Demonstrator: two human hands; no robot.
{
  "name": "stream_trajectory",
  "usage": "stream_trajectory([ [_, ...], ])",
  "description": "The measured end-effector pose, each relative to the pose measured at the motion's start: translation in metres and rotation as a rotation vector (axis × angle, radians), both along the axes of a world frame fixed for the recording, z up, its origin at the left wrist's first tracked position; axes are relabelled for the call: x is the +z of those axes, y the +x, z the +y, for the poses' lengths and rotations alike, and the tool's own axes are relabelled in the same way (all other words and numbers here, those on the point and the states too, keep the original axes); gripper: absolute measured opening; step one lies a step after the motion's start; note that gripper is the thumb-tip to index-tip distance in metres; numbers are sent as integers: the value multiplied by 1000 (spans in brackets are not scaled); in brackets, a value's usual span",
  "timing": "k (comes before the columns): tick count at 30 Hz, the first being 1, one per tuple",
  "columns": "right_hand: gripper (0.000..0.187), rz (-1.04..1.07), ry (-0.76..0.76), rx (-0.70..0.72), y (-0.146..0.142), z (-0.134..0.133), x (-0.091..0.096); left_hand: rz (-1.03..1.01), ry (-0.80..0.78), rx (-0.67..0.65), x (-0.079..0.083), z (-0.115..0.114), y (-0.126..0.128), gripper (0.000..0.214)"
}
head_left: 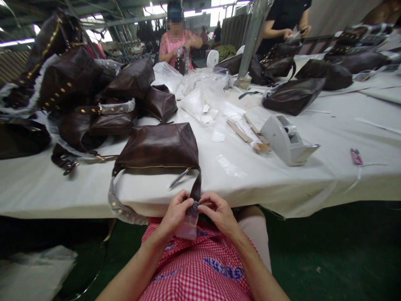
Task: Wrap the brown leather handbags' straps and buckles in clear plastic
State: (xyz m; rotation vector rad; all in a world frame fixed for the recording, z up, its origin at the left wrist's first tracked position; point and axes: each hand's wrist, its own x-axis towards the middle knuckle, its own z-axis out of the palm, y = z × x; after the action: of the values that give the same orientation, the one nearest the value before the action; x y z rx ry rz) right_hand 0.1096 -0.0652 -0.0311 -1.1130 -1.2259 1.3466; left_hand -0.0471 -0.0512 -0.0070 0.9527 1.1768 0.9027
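Note:
A dark brown leather handbag lies on the table's front edge with its gold zip towards me. One part of its strap drops from the right corner to my hands; the other part is wrapped in clear film and hangs over the edge. My left hand pinches the strap where thin plastic covers it. From the other side my right hand pinches the same spot, thumb and forefinger together. Below my fingers hangs a clear plastic piece, over my red checked apron.
Several brown bags are piled on the left. A tape dispenser, cardboard strips and pink thread snips lie to the right. Clear plastic bags heap up behind. A metal post rises beyond; two co-workers handle items across the table.

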Motion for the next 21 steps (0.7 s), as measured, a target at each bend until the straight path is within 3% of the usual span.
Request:
stream_trajectory([
  [12,14,-288,278,-1,0,1,-1,-13,-32,-38,6,-1,1,20],
  [17,17,-235,184,9,2,1,-5,-1,-60,-89,12,3,-3,19],
  [21,23,-154,53,-9,3,4,-7,-141,-39,-175,13,3,-9,18],
])
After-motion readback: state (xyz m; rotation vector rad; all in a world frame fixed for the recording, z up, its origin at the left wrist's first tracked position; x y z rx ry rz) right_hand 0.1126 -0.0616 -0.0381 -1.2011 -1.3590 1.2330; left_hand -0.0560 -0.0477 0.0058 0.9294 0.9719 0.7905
